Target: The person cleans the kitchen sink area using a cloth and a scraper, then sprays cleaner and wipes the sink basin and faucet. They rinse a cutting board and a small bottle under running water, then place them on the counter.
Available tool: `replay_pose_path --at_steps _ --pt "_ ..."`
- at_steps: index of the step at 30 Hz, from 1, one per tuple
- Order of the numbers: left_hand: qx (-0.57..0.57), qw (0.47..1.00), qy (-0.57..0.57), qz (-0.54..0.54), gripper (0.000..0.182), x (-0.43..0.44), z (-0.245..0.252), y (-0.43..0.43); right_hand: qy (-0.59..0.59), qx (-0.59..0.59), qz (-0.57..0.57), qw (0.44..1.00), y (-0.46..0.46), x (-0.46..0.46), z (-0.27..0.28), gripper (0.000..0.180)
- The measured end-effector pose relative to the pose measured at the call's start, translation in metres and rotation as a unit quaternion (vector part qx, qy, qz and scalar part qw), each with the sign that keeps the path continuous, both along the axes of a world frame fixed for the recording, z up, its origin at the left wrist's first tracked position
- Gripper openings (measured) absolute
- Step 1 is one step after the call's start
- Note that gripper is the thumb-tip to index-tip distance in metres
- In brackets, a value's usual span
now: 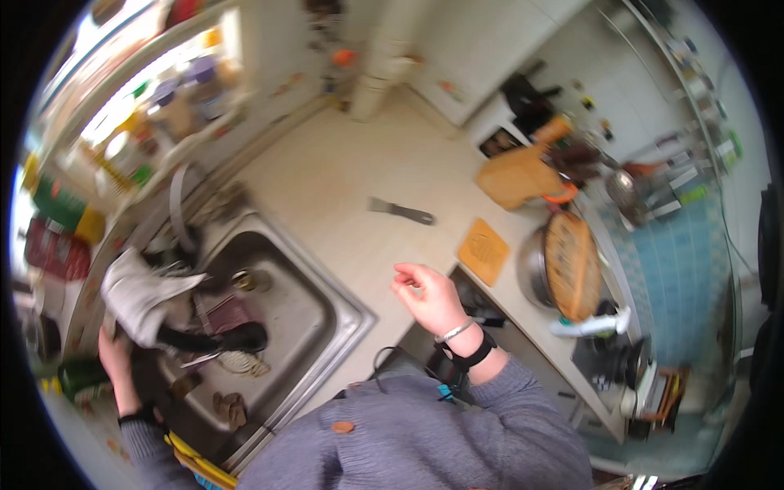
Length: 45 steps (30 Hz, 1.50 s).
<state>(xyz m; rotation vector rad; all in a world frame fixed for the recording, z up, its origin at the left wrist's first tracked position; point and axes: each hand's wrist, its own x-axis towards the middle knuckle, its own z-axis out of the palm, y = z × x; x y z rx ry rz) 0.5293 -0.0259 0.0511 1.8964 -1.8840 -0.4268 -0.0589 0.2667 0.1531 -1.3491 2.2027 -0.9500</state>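
My left hand [115, 361] is at the far left of the sink, against the lower edge of a whitish cloth [131, 294]. Its fingertips are blurred and partly hidden, so its hold on the cloth is unclear. The cloth drapes over something beside the basin, and a black spout-like piece [245, 337] sticks out from under it over the stainless steel sink [306, 306]. My right hand [429, 294] hovers near the counter's front edge, fingers loosely curled, a gap between thumb and forefinger, nothing in it. Beyond it, a scraper [401, 211] with a dark handle lies flat on the counter.
A square orange-brown trivet [484, 251] lies right of the scraper. Further right stand a wooden knife block [517, 177] and a metal pot [535, 266] with a wooden lid [572, 266] leaning there. An open drawer [484, 300] is below. Bottles [205, 86] line the windowsill.
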Motion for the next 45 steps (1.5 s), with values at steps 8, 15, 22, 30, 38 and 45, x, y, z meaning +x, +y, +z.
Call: replay_pose_path --at_steps 8,15,22,30,38,45 --pt "0.064 0.998 -0.015 0.027 0.045 0.061 -0.017 0.057 -0.127 -0.088 -0.394 0.906 0.187 -0.126 0.007 0.024" --pt "0.178 0.956 -0.232 0.023 0.042 0.05 -0.029 0.101 0.213 -0.399 -0.663 0.596 0.418 -0.232 0.057 0.053" --pt "0.157 0.979 -0.104 0.084 0.032 -0.054 -0.003 0.149 0.124 -0.262 -0.556 0.779 0.484 -0.337 -0.025 0.072" --pt "0.088 0.973 -0.013 0.213 0.035 -0.128 0.045 0.197 -0.023 -0.089 -0.355 0.93 0.306 -0.232 -0.004 0.071" --pt "0.069 0.967 0.126 0.21 0.034 -0.114 0.032 0.224 -0.165 0.083 0.011 0.983 0.179 -0.08 0.172 0.098" --pt "0.019 0.925 0.306 0.224 0.031 -0.087 0.022 0.248 -0.226 -0.144 0.44 0.857 0.02 0.099 0.161 0.071"
